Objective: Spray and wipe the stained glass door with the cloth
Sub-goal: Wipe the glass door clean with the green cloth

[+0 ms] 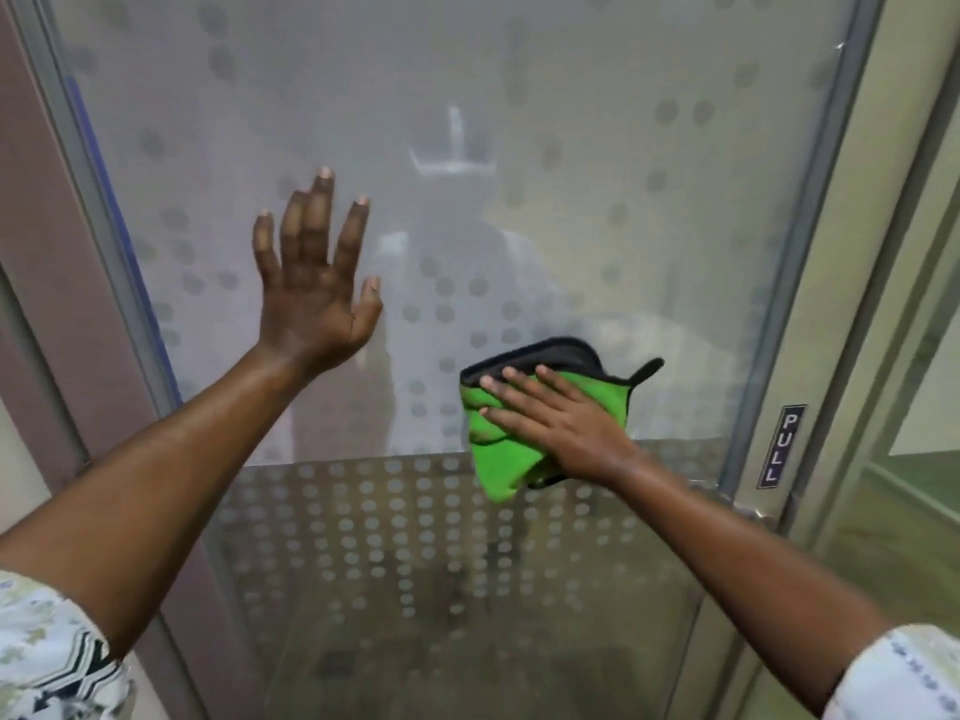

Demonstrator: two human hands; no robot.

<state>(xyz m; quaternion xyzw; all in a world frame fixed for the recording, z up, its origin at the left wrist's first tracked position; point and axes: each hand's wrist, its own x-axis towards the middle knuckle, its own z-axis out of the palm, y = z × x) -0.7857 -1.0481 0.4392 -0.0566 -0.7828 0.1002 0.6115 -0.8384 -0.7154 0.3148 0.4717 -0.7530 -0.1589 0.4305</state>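
Note:
A frosted glass door (pixel 467 122) with a pattern of grey dots fills the view, its lower band clearer. My left hand (pixel 311 288) is flat against the glass left of centre, fingers spread and pointing up, holding nothing. My right hand (pixel 561 423) presses a green cloth with black edging (pixel 498 454) onto the glass at the line where the frosted part meets the clearer band. The cloth is folded and bunched under my palm. No spray bottle is in view.
A metal door frame (pixel 810 283) runs down the right side, with a small "PULL" sign (pixel 777 447) and a metal handle (pixel 743 511) below it. A brown frame (pixel 57 252) borders the left. Another glass panel (pixel 914 407) stands at far right.

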